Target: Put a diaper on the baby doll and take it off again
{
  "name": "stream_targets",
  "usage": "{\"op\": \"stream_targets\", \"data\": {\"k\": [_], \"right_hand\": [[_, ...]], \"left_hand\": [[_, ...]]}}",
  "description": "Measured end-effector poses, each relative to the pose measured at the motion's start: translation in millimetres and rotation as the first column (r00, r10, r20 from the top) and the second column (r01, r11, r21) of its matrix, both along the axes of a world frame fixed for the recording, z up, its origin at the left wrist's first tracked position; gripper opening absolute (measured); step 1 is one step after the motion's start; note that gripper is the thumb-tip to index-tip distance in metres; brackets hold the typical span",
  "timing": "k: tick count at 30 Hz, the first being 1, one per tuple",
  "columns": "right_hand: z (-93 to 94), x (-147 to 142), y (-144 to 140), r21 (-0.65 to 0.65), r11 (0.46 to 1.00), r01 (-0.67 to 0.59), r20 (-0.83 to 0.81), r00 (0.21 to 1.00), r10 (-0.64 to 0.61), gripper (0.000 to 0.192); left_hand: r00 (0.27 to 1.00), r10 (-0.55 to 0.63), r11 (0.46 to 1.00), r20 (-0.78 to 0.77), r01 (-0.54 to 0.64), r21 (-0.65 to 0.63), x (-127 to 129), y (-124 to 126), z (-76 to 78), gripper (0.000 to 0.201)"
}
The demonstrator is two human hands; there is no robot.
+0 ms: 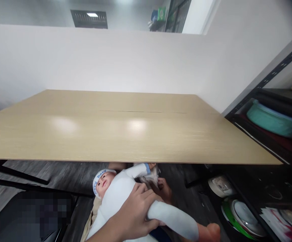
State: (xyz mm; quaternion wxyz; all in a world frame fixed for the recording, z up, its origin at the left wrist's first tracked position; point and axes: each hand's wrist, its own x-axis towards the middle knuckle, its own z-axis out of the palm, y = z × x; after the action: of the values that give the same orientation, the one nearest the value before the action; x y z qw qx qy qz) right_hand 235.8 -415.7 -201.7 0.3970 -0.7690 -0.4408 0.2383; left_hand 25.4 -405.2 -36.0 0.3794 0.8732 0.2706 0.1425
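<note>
A baby doll [118, 193] in a white outfit and a white cap with blue lettering lies tilted below the table's front edge, its head to the left. My left hand [138, 210] reaches across its body, with the fingers closed around the top of its white-clad leg [173, 215]. The doll's bare foot [210, 232] points to the lower right. Behind that leg, my right hand [164, 190] has its fingers curled close to a pale, shaggy bundle [152, 176]. What the right fingertips hold is unclear. The table edge partly hides the doll's raised arm.
A wooden tabletop [136, 144] spans the view, against a white wall [123, 60]. At right stands a black shelf rack holding a teal basin [274, 119], with lidded dishes [246, 215] and papers lower down. A black chair [12, 215] is at lower left.
</note>
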Motion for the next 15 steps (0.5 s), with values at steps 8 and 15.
{"op": "stream_targets", "data": {"k": [8,15], "right_hand": [[-9.9,-0.5,48.7,0.007,0.996,-0.085,-0.004,0.996,0.085,0.04],[-19.0,24.0,50.4,0.088,0.995,-0.051,0.067,0.997,0.045,0.069]], "left_hand": [[0.989,-0.112,0.989,-0.1,0.121,0.082,3.2,2.9,-18.5,0.044],[0.962,-0.162,0.976,-0.222,0.188,0.105,5.7,4.9,-26.2,0.053]]}}
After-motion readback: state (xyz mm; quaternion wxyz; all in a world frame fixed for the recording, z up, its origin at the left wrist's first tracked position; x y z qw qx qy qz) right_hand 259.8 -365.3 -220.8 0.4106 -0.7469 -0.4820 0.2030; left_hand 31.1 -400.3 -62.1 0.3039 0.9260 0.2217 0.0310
